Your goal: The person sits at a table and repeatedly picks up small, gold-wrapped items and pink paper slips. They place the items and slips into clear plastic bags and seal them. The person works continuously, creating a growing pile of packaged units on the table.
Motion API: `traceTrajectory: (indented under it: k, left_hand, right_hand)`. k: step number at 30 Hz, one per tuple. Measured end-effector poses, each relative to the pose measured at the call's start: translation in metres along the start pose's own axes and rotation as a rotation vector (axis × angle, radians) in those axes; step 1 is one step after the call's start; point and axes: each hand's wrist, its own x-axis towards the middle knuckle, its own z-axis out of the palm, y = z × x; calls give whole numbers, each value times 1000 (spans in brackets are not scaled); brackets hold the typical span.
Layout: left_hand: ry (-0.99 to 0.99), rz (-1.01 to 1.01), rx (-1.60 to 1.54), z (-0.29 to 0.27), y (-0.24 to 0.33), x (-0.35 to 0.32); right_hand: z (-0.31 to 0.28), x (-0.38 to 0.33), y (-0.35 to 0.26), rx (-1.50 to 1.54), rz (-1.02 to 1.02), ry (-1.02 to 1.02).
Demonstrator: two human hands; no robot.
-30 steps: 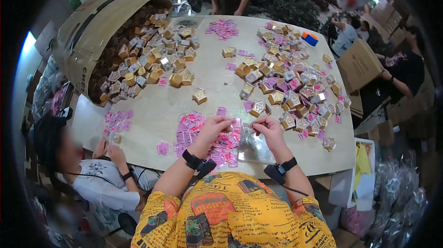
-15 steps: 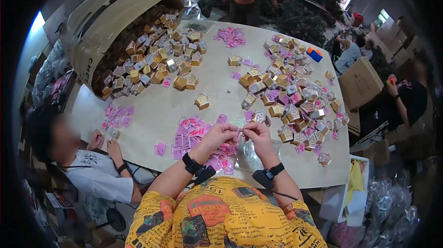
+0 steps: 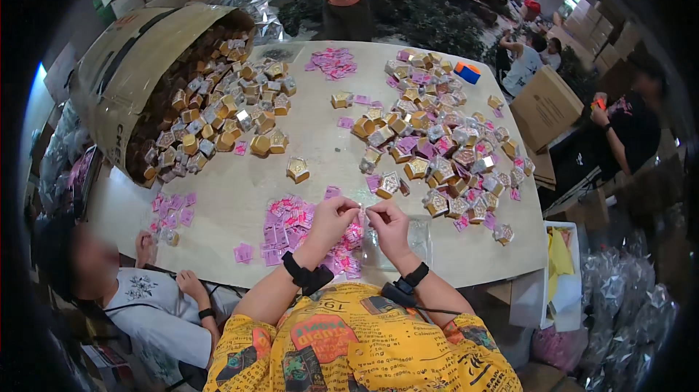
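My left hand (image 3: 335,226) and my right hand (image 3: 391,230) meet above the table's near side, fingertips pinched close together. Between them is a small, pale, see-through piece, too tiny to name. Under and beside my left hand spreads a heap of pink printed cards (image 3: 280,230). Clear plastic bags (image 3: 419,240) lie flat by my right hand. Just beyond the hands sits a gold pentagon-shaped box (image 3: 388,185) with a clear top, and another single gold box (image 3: 298,169) stands farther left.
A large carton (image 3: 120,64) on its side spills gold boxes (image 3: 240,119) at the far left. More boxes mixed with pink cards (image 3: 444,148) cover the right. A blue-and-orange tape dispenser (image 3: 467,72) stands far right. A co-worker (image 3: 156,304) sits at left; a white foam box (image 3: 528,297) is at right.
The whole view has shifted, with the table sliding left and down in the picture. My hands stay together, fingertips still pinching. The left co-worker's hands have moved apart.
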Motion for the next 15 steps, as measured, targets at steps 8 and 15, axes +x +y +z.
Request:
traceTrajectory:
  k: [8, 15]
  left_hand:
    - [67, 191, 261, -2, 39, -14]
    - [-134, -118, -97, -11, 16, -7]
  right_hand:
    - [4, -7, 6, -20, -6, 30]
    - [3, -5, -3, 341, 211, -168]
